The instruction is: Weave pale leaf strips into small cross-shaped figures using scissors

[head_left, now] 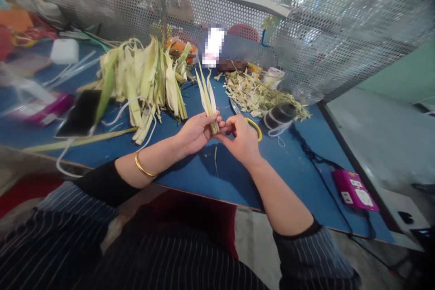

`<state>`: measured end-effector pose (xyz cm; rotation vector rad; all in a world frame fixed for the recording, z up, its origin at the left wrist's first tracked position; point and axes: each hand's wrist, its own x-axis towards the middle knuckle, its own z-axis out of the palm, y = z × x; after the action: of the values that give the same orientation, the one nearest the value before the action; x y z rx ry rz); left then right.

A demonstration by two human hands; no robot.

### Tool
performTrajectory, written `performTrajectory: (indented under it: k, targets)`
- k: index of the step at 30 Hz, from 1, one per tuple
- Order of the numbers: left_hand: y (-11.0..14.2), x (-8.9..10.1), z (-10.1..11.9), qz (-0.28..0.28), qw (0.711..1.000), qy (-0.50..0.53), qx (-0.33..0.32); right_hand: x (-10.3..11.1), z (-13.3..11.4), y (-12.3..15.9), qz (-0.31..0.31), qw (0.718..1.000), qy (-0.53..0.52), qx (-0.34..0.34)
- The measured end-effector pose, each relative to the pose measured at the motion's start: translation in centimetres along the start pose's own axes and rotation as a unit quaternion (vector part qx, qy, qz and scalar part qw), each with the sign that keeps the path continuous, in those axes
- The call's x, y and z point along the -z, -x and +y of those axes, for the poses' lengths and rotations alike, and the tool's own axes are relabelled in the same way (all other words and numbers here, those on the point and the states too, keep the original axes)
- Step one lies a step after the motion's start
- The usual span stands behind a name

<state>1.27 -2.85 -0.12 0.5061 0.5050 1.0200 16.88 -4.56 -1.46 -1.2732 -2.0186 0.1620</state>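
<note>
A dark garment [176, 263] is worn over the body, patterned with thin, pale pinstripes. At the left outer sleeve [79, 204] and the right outer sleeve [312, 260], the striped cloth is seen in a greyer blue. Beneath it, part of the left forearm is covered by a plain black inner sleeve [108, 185]; on the right arm, only a narrow black edge [301, 232] is shown. A slim, smooth, gold-coloured bangle [144, 171] is worn above the left hand [196, 135]. The right hand [244, 141] is seen bare.
</note>
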Motion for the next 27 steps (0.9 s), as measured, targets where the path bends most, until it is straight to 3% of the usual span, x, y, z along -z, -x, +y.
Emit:
performTrajectory:
  k: [15, 20, 24, 27]
  targets:
    - [0.0, 0.4, -0.3, -0.031, 0.999, -0.041, -0.011, 0.6, -0.4, -0.1, -0.029, 0.999, -0.027, -0.002]
    - [0.5, -0.3, -0.3, -0.013, 0.994, -0.105, -0.018, 1.1, -0.4, -0.4, -0.045, 0.994, -0.098, -0.009]
    - [0.9, -0.7, -0.6, -0.004, 0.982, -0.188, -0.025, 1.1, 0.4, -1.0, 0.024, 0.975, -0.19, -0.117]
    - [1.0, -0.5, -1.1, 0.001, 0.963, -0.267, -0.018, 0.8, 0.8, -1.3, 0.018, 0.923, -0.327, -0.2]
